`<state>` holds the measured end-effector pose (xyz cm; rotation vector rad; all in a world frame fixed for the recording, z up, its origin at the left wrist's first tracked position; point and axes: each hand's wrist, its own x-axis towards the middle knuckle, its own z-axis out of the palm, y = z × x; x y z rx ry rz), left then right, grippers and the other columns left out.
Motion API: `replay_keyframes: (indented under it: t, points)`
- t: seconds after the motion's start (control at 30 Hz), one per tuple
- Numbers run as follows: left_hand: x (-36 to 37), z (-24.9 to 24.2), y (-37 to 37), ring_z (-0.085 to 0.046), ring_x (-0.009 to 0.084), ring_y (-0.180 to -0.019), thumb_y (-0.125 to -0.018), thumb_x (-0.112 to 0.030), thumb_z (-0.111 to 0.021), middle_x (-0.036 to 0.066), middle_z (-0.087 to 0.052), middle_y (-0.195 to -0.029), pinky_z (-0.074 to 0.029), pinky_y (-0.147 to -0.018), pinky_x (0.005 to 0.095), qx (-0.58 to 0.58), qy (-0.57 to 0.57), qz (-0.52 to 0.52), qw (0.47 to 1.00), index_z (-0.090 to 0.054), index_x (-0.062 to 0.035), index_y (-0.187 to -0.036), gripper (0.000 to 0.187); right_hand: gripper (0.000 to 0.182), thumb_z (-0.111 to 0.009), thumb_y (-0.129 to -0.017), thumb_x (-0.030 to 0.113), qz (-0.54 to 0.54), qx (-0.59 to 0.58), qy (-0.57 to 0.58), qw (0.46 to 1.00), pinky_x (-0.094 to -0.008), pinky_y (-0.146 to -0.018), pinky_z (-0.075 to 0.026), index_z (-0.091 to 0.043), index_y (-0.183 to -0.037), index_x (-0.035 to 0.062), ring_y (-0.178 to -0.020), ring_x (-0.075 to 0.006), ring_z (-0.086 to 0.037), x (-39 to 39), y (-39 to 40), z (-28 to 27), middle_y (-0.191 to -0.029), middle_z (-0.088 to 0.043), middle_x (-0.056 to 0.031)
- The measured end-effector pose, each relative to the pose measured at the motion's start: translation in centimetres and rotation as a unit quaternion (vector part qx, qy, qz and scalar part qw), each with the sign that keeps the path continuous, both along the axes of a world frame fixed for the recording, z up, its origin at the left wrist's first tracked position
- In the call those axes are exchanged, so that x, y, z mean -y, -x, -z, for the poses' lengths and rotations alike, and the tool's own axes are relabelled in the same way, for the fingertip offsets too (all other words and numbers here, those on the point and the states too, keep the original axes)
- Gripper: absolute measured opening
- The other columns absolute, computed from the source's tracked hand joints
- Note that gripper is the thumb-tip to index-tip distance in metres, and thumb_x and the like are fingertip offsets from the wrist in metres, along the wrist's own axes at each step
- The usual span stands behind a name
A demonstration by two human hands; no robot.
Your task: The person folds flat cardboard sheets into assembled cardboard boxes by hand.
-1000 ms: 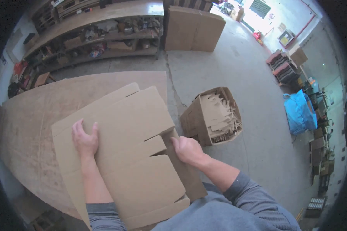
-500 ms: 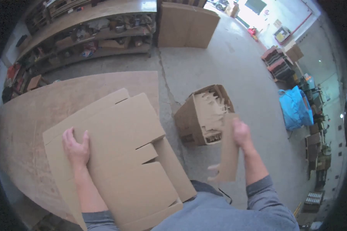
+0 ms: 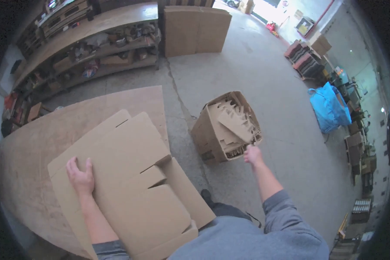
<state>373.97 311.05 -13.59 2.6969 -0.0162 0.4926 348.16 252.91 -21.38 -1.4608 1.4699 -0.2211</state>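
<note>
Head view: left hand (image 3: 80, 177) spread flat on one cardboard sheet (image 3: 125, 182); right hand (image 3: 252, 154), grip unclear, at one scrap-filled box (image 3: 208, 130).

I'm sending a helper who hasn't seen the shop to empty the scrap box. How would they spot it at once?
Start at the wooden worktable with the flat cardboard sheet on it. Just off its right edge, on the concrete floor, stands an open box, close to the right hand. Unlike the flat cartons leaning by the shelves, it is open-topped and crammed with cardboard offcuts.
</note>
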Motion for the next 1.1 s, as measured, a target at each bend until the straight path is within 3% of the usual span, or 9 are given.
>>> replay_keyframes:
  t: [0.07,0.27,0.37,0.47,0.57,0.67,0.8,0.97,1.1]
  points:
    - [0.7,-1.1,0.4,-0.046,0.0304,-0.117,-0.086,-0.049,-0.056,0.016,-0.05,-0.122,-0.036,-0.101,0.0424,-0.031,0.034,-0.001,0.999,-0.051,-0.0005,-0.121,0.06,0.025,-0.048,-0.089,0.027,-0.249,-0.134,0.04,0.958,-0.0289,-0.06,-0.047,-0.059,-0.093,0.0047,-0.068,-0.0164,-0.056,-3.8,-0.1,3.4,-0.083,-0.061,-0.0082]
    - [0.7,-1.0,0.3,-0.05,0.0307,-0.113,-0.084,-0.044,-0.06,0.016,-0.053,-0.117,-0.038,-0.099,0.0418,-0.003,0.04,0.002,0.999,-0.054,-0.0001,-0.117,0.055,0.033,-0.034,-0.093,0.029,-0.483,-0.044,0.026,0.874,-0.038,-0.061,-0.025,-0.035,-0.067,0.0086,-0.066,-0.0204,-0.037,-20.0,-6.7,-7.0,-0.066,-0.039,-0.0072]
    - [0.7,-0.9,0.2,-0.05,0.0299,-0.113,-0.083,-0.045,-0.06,0.015,-0.054,-0.117,-0.038,-0.098,0.041,-0.006,0.051,-0.003,0.999,-0.055,-0.0014,-0.117,0.055,0.041,-0.03,-0.093,0.031,-0.506,-0.085,0.024,0.858,-0.0406,-0.064,-0.035,-0.051,-0.076,0.0007,-0.074,-0.028,-0.05,-22.7,-8.3,-7.7,-0.082,-0.056,-0.0183]
    - [0.8,-1.3,0.3,-0.049,0.0298,-0.115,-0.083,-0.048,-0.057,0.015,-0.053,-0.12,-0.037,-0.1,0.0416,-0.025,0.048,-0.006,0.999,-0.054,-0.0018,-0.119,0.058,0.047,-0.03,-0.095,0.035,-0.512,-0.125,0.033,0.849,-0.0434,-0.065,-0.037,-0.048,-0.071,-0.0009,-0.071,-0.0302,-0.048,-24.6,-8.7,-8.6,-0.079,-0.052,-0.0195]
    - [0.6,-0.6,0.0,-0.05,0.0308,-0.113,-0.083,-0.048,-0.057,0.016,-0.054,-0.117,-0.038,-0.099,0.0424,0.0,0.045,0.001,0.999,-0.055,-0.0011,-0.117,0.058,0.052,-0.031,-0.096,0.041,-0.532,-0.163,0.081,0.827,-0.0438,-0.077,-0.043,-0.056,-0.086,-0.0036,-0.086,-0.0349,-0.053,-25.3,-8.8,-9.3,-0.098,-0.054,-0.023]
    - [1.0,-1.0,0.3,-0.05,0.0299,-0.113,-0.083,-0.046,-0.057,0.015,-0.054,-0.118,-0.038,-0.099,0.0415,-0.008,0.038,-0.002,0.999,-0.055,-0.0015,-0.118,0.056,0.053,-0.03,-0.096,0.04,-0.528,-0.19,0.064,0.825,-0.0436,-0.077,-0.044,-0.056,-0.091,-0.0051,-0.089,-0.034,-0.055,-25.8,-9.3,-11.3,-0.098,-0.056,-0.0217]
    - [1.1,-0.7,0.2,-0.05,0.0295,-0.113,-0.082,-0.047,-0.058,0.015,-0.054,-0.118,-0.038,-0.099,0.0422,-0.013,0.047,-0.008,0.999,-0.055,-0.0026,-0.118,0.057,0.052,-0.027,-0.092,0.053,-0.469,-0.189,-0.021,0.863,-0.0343,-0.066,-0.036,-0.045,-0.077,0.0068,-0.076,-0.0203,-0.046,-24.7,-9.9,-12.0,-0.083,-0.05,-0.0069]
    - [1.0,-1.0,0.4,-0.051,0.0299,-0.111,-0.081,-0.045,-0.06,0.015,-0.055,-0.116,-0.038,-0.099,0.0412,0.001,0.053,-0.01,0.999,-0.055,-0.0014,-0.117,0.057,0.075,-0.011,-0.091,0.064,-0.491,-0.169,-0.014,0.855,-0.0386,-0.071,-0.038,-0.049,-0.069,0.0024,-0.081,-0.0303,-0.052,-25.2,-11.0,-9.8,-0.084,-0.057,-0.0179]
    - [0.8,-0.5,0.3,-0.051,0.0306,-0.109,-0.081,-0.044,-0.061,0.016,-0.054,-0.113,-0.039,-0.097,0.0414,0.023,0.029,0.007,0.999,-0.056,-0.0011,-0.114,0.054,0.071,-0.018,-0.096,0.054,-0.526,-0.215,0.082,0.819,-0.0493,-0.076,-0.044,-0.06,-0.092,-0.0022,-0.094,-0.0442,-0.058,-25.8,-10.6,-10.9,-0.097,-0.063,-0.0257]
